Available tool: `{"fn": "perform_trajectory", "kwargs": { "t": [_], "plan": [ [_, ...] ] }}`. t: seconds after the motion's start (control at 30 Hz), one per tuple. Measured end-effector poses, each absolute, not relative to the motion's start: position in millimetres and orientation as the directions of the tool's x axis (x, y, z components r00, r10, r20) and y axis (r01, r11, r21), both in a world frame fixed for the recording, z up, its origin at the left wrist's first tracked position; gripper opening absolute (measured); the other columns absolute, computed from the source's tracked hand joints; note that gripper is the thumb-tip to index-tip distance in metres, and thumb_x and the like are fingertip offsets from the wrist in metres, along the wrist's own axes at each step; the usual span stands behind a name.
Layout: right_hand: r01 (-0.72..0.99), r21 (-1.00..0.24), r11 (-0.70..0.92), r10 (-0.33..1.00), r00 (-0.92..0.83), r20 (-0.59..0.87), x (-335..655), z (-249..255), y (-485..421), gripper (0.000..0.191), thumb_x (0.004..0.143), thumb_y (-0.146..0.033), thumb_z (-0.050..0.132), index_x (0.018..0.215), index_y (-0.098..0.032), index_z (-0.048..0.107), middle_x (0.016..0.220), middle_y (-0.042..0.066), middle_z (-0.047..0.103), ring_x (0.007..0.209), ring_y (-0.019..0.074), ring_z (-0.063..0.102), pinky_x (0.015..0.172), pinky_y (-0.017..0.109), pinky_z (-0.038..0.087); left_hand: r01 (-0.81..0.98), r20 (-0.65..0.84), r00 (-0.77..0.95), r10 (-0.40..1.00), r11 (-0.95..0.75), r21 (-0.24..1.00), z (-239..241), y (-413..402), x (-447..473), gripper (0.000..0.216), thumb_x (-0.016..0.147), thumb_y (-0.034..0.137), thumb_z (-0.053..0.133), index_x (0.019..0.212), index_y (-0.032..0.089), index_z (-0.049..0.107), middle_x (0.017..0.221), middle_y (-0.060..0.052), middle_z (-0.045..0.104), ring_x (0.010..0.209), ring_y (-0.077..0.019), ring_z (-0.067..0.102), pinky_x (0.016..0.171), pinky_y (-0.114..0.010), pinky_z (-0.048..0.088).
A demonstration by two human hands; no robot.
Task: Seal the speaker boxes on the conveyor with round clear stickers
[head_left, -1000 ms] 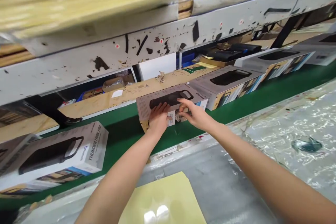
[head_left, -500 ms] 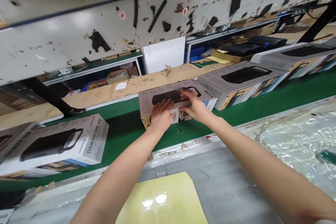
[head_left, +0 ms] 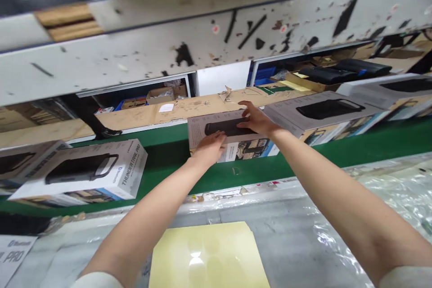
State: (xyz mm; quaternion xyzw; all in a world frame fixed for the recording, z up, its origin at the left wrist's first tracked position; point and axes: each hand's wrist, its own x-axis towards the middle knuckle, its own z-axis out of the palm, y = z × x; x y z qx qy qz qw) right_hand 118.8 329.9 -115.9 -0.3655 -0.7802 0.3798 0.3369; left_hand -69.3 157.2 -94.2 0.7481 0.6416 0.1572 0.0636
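The box (head_left: 209,127) under my left hand (head_left: 209,148) and my right hand (head_left: 256,120) is grey on top with a black picture; its front side is white with blue and brown printing. The belt (head_left: 162,162) below it is green. At 9 o'clock, another box (head_left: 84,173) is white with a black picture and dark letters. At 6 o'clock lies a pale yellow sheet (head_left: 207,256). At 12 o'clock, the beam (head_left: 135,54) is white with black marks and small red dots.
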Motion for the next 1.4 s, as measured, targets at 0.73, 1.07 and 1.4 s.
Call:
{"fn": "perform_trajectory", "kwargs": {
  "t": [0.73,1.07,1.4],
  "plan": [
    [0.17,-0.864,0.474,0.393,-0.919,0.035,-76,-68,295,0.01,0.073,-0.022,0.075,0.073,-0.018,0.065,0.066,0.001,0.066,0.065,0.0165,0.061,0.061,0.027,0.048,-0.483,-0.189,-0.434,0.881,-0.051,0.874,-140,138,-138,0.081,0.06,0.02,0.07,0.14,0.023,0.058,0.092,0.0,0.075,0.079,-0.0199,0.068,0.073,-0.028,0.049],
    [0.211,-0.688,0.695,0.431,-0.888,0.162,-92,-75,284,0.014,0.073,-0.007,0.065,0.071,-0.02,0.061,0.066,-0.002,0.064,0.069,0.0162,0.061,0.067,0.026,0.044,-0.471,-0.18,-0.432,0.884,-0.051,0.881,-134,132,-142,0.075,0.06,0.02,0.067,0.135,0.024,0.059,0.085,0.002,0.073,0.073,-0.0176,0.067,0.067,-0.025,0.048],
    [0.355,-0.632,0.689,0.625,-0.732,0.27,-97,-95,287,0.028,0.076,-0.007,0.059,0.1,-0.018,0.065,0.081,0.005,0.07,0.072,0.0225,0.065,0.065,0.032,0.052,-0.483,-0.156,-0.457,0.876,-0.097,0.87,-135,129,-147,0.061,0.058,0.021,0.069,0.119,0.023,0.066,0.085,0.0,0.073,0.077,-0.02,0.067,0.07,-0.027,0.05]
  ]
}}
